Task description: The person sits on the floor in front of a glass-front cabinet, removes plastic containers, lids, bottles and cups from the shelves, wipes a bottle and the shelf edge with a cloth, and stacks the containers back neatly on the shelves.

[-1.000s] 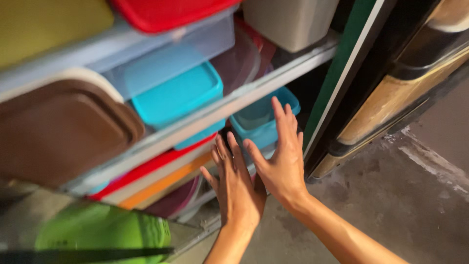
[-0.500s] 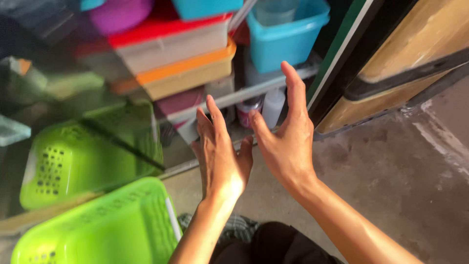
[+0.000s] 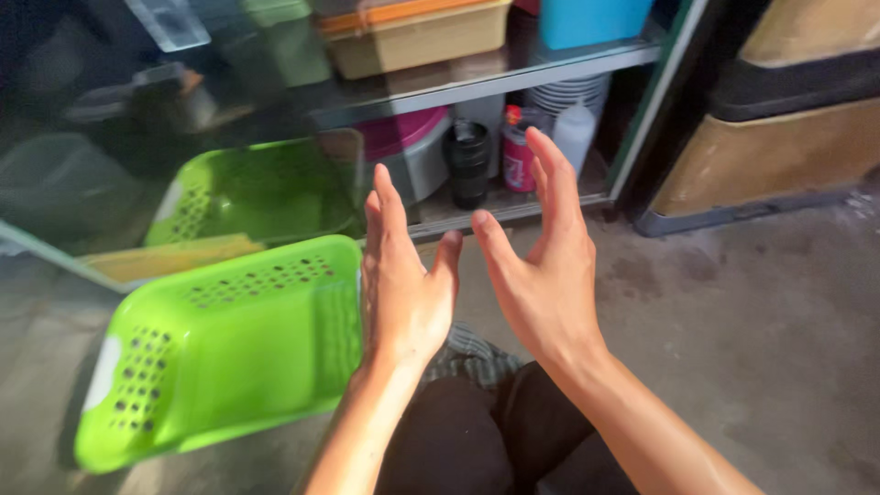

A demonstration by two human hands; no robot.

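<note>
Head view: both hands are held open and empty, left hand [image 3: 403,284] just beside a green perforated plastic basket [image 3: 229,348] at eight o'clock, right hand [image 3: 545,275] apart; likely light, stiff, best gripped by its rim.

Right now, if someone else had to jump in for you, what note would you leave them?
Left hand: open, holds nothing, fingers up, beside the green perforated basket on the floor; whether it touches the rim is unclear.
Right hand: open, holds nothing, palm facing the left hand, in front of the bottom shelf.
On that shelf: black cup, red can, pink and grey tub. A second green basket shows behind the glass.
Done: nothing picked up.
Left: both hands free; everything on the shelf sits untouched.
</note>
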